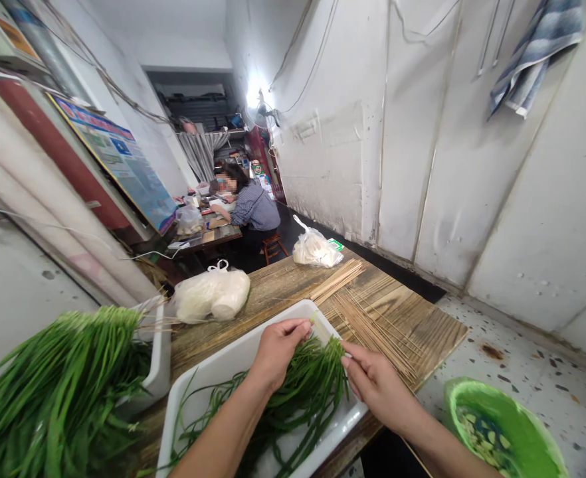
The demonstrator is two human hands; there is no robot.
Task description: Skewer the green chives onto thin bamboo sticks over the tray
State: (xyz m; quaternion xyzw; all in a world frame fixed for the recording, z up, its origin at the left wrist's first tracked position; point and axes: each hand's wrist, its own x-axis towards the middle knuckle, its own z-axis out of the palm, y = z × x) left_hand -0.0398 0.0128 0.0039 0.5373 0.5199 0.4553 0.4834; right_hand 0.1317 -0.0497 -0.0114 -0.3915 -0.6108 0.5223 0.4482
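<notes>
My left hand (284, 348) is above a white plastic tray (178, 392), thumb and forefinger pinched on a chive whose pale green end shows past the fingertips. My right hand (373, 378) is closed at the gathered ends of a bunch of green chives (313, 385); whether a skewer runs through these ends cannot be made out. The long leaves hang down into the tray, where more chives lie loose. Both forearms cover part of the tray. Just beyond it, thin bamboo skewers (373, 328) lie spread on the wooden table (268, 282).
At left, a second white tray (161, 358) holds a big heap of chives (58, 378), with stick ends poking out. Knotted plastic bags (213, 292) and another bag (315, 249) sit on the table. A green basin (532, 431) stands on the floor, right. A person (256, 206) sits at a farther table.
</notes>
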